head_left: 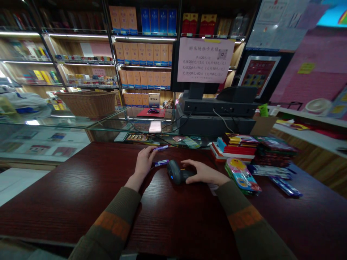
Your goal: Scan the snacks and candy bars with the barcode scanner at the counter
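Note:
My left hand (144,163) reaches to the far part of the dark wooden counter, its fingertips closed on the end of a small purple stick packet (162,148). A second purple stick packet (162,163) lies just nearer to me, between that hand and the scanner. My right hand (202,172) is around the handle of a black barcode scanner (176,172), thumb on the near side and fingers on the far side. The scanner's head points left, low over the counter, with a small blue light showing. The palm side of my right hand is hidden.
Right of my right hand lie colourful packaged goods (242,177), stacked boxes (235,148) and blue-white stick packets (286,186). Behind the counter stand a glass case (130,124), a cash register terminal (217,108) with cables, and a wicker basket (88,103).

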Action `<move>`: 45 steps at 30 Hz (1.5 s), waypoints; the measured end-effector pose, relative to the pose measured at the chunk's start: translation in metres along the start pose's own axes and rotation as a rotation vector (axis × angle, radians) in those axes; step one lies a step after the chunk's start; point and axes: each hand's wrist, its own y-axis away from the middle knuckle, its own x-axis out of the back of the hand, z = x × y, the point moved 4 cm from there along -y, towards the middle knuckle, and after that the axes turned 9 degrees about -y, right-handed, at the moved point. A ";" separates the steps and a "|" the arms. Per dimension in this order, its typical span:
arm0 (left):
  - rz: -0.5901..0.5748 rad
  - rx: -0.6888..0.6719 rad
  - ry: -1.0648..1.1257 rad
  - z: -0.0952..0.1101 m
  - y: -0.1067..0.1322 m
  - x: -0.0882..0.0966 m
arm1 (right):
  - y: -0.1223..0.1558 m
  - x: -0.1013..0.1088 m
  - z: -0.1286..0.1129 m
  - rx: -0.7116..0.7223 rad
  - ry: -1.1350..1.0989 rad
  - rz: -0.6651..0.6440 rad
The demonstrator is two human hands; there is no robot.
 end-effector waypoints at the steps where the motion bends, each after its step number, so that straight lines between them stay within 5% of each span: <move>1: 0.002 0.017 0.017 -0.002 0.000 0.000 | 0.004 -0.001 0.001 -0.008 0.105 0.005; 9: 0.023 0.051 0.048 -0.011 0.001 0.000 | 0.011 -0.018 -0.011 0.100 0.502 0.116; 20: 0.014 -0.005 0.015 -0.013 0.002 -0.006 | 0.005 -0.008 -0.016 0.189 0.441 0.377; 45: 0.022 -0.015 0.010 -0.004 0.001 -0.001 | 0.001 -0.018 -0.014 0.233 0.490 0.286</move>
